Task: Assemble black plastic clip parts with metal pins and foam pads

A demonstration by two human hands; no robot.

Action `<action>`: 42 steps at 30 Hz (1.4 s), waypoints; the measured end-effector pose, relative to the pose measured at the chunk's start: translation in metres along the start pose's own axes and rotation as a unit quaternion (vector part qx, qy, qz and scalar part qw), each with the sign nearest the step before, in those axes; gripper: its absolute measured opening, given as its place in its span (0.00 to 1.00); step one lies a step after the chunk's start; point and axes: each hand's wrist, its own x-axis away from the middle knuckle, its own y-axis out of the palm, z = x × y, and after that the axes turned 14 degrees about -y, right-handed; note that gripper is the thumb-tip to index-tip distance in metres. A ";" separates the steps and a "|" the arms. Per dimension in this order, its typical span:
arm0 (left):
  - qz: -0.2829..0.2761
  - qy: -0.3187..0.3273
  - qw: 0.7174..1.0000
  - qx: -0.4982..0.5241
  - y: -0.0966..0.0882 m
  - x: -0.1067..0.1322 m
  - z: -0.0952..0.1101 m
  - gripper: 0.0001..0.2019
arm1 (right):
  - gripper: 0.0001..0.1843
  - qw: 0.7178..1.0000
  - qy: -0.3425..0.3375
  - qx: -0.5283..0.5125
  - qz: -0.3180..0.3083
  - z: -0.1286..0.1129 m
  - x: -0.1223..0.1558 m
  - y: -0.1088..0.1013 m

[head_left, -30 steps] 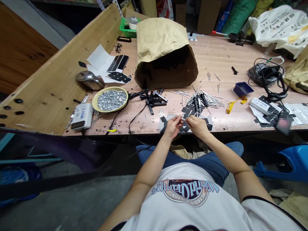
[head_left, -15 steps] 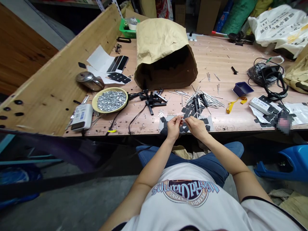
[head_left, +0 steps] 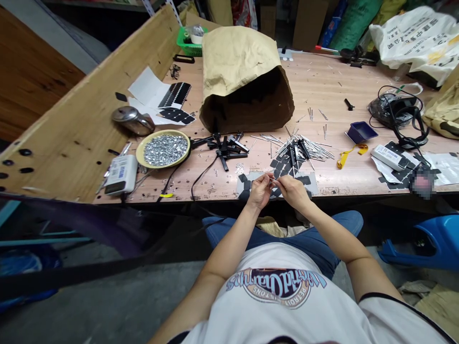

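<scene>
My left hand (head_left: 260,191) and my right hand (head_left: 294,192) meet close together over the front edge of the table, fingers pinched. A thin silvery piece (head_left: 271,179) shows between their fingertips, mostly covered; its exact shape is too small to make out. Beneath the hands lies a grey sheet (head_left: 313,184) with black rounded pads (head_left: 245,195) on it. Just beyond, thin metal rods (head_left: 317,151) lie in a loose pile, with several black plastic pieces (head_left: 292,152) on top. More black plastic pieces (head_left: 229,152) are heaped left of the rods, and tiny metal bits (head_left: 239,168) lie nearby.
A yellow bowl (head_left: 139,155) full of small metal parts stands at left, by a white box (head_left: 121,176) and a metal container (head_left: 131,121). An open paper sack (head_left: 240,57) lies behind. A dark blue tray (head_left: 362,132), yellow strap (head_left: 344,156) and black headgear (head_left: 412,119) are at right.
My left hand has turned slightly, its fingers rolling at the pinch. My right hand has barely shifted, and the things on the table lie as before.
</scene>
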 end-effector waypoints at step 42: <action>0.116 0.094 0.981 -0.125 -0.005 -0.007 -0.015 0.13 | 0.14 0.981 0.181 -0.012 0.068 0.051 0.075 0.030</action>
